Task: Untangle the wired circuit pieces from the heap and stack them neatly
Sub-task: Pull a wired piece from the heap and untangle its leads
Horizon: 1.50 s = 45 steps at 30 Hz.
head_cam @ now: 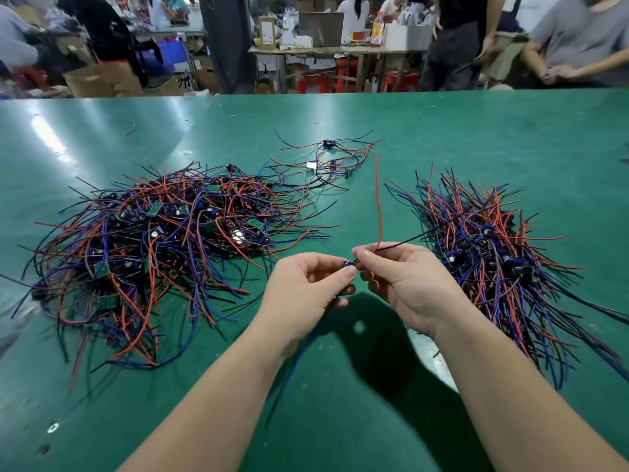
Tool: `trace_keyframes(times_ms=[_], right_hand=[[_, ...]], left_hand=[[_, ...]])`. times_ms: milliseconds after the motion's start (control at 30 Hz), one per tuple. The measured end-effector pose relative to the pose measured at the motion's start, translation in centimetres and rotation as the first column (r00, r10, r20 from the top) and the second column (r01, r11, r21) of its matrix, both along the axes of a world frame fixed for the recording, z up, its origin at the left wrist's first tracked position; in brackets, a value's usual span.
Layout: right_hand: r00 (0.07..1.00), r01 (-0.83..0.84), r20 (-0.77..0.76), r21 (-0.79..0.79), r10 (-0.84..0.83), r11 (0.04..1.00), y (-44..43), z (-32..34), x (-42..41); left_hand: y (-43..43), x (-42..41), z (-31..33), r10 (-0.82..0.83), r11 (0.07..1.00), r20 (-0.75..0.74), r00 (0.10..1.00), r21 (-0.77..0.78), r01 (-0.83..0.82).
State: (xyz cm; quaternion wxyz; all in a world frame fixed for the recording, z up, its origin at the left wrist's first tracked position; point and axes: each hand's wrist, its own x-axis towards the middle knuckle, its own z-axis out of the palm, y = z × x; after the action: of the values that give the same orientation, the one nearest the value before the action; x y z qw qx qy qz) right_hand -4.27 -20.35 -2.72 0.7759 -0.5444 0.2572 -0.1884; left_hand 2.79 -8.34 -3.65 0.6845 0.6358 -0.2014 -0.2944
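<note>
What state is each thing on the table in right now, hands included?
left hand, pinches the held piece
right hand, pinches the held piece by its wires
held piece, off the table, red wire pointing up
tangled heap, knotted, on the left
stacked pile, wires roughly aligned, on the right
small cluster, loose, farther back

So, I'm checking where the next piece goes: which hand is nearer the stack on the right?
Right. The right hand, pinching a wired piece, is just left of the stack; the left hand, also pinching it, is farther left.
</note>
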Motion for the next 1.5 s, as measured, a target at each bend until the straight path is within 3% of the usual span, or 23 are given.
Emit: trace_keyframes(times_ms=[267, 500, 700, 933, 1067, 1167, 1500], right_hand=[[0.989, 0.139, 0.051, -0.037, -0.137, 0.990, -1.0, 0.5, -0.3], [0.999, 0.024, 0.031, 0.041, -0.026, 0.999, -0.2, 0.3, 0.0], [0.977, 0.153, 0.138, 0.078, -0.163, 0.985, -1.5, 1.1, -0.6], [0.956, 0.237, 0.187, -0.041, -0.226, 0.971, -1.2, 1.5, -0.6], [0.917, 0.309, 0.256, 0.027, -0.305, 0.951, -2.0, 2.1, -1.0], [0.922, 0.280, 0.261, 0.066, -0.287, 0.958, -2.0, 2.2, -1.1], [0.893, 0.366, 0.303, -0.056, -0.333, 0.929, -1.0, 2.3, -1.1]], left_hand=[[-0.1, -0.1, -0.2, 0.019, 1.000, 0.076, 0.997, 0.012, -0.020], [-0.3, -0.4, -0.5, 0.028, 1.000, 0.257, 0.966, -0.003, -0.029], [-0.8, -0.2, -1.3, 0.017, 0.993, 0.267, 0.963, 0.106, -0.047], [-0.8, -0.1, -1.7, -0.009, 0.987, 0.279, 0.960, 0.155, -0.036], [-0.8, -0.1, -1.7, -0.045, 0.979, 0.253, 0.966, 0.205, -0.008], [-0.8, -0.1, -1.8, -0.046, 0.973, 0.262, 0.964, 0.229, -0.015], [-0.2, 1.1, -1.5, -0.039, 0.961, 0.391, 0.920, 0.267, -0.072]])
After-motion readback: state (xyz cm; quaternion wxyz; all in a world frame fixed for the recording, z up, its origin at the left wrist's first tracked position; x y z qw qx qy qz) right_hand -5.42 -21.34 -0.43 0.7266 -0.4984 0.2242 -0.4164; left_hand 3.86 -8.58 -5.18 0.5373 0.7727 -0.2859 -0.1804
